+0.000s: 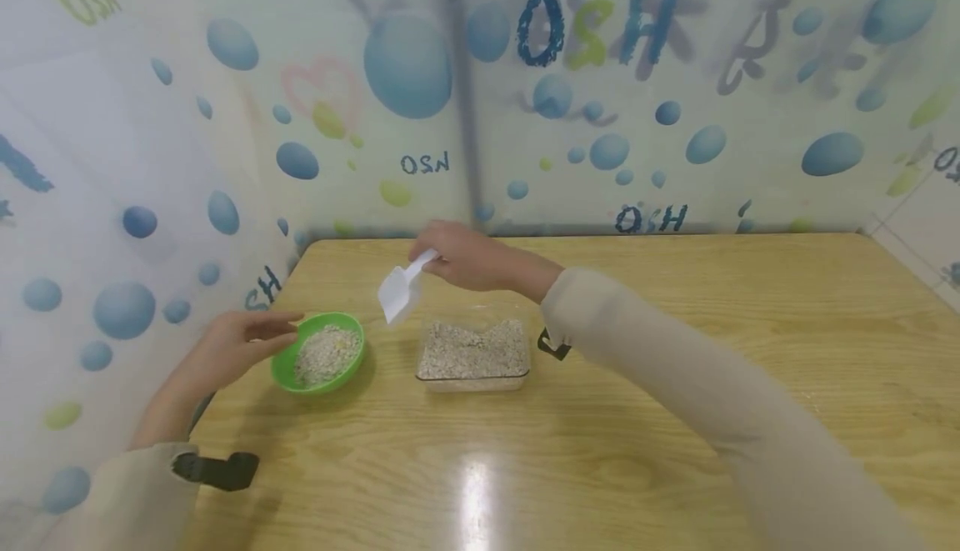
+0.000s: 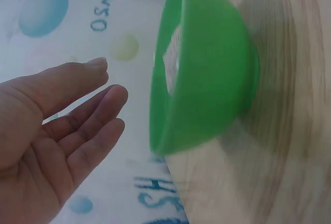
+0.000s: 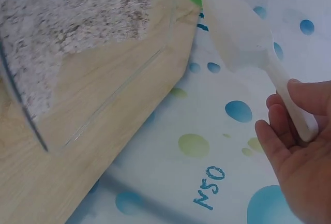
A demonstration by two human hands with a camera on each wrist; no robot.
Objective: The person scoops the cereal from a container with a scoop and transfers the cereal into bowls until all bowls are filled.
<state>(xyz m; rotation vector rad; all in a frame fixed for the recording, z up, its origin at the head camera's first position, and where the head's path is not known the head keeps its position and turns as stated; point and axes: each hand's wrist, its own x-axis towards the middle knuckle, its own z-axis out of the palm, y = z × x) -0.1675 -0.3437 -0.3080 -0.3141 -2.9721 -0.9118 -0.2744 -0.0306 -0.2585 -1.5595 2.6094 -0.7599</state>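
Observation:
A white plastic scoop (image 1: 399, 291) is held by its handle in my right hand (image 1: 468, 257), above the table between the bowl and the clear container. The right wrist view shows the scoop (image 3: 240, 32) with thumb and fingers around its handle. Oat flakes (image 1: 474, 349) fill much of the clear rectangular container (image 1: 472, 384). On the left stands a green bowl (image 1: 358, 359) with a heap of oat flakes (image 1: 326, 355) inside. Beside its left rim, my left hand (image 1: 238, 344) has relaxed fingers; the left wrist view shows a gap between them and the bowl (image 2: 212, 74).
Everything stands on a light wooden table (image 1: 675, 451). A white curtain (image 1: 637, 117) with blue and green drops and lettering hangs behind the table's far edge and along its left side. Dark straps (image 1: 225, 472) sit at both wrists.

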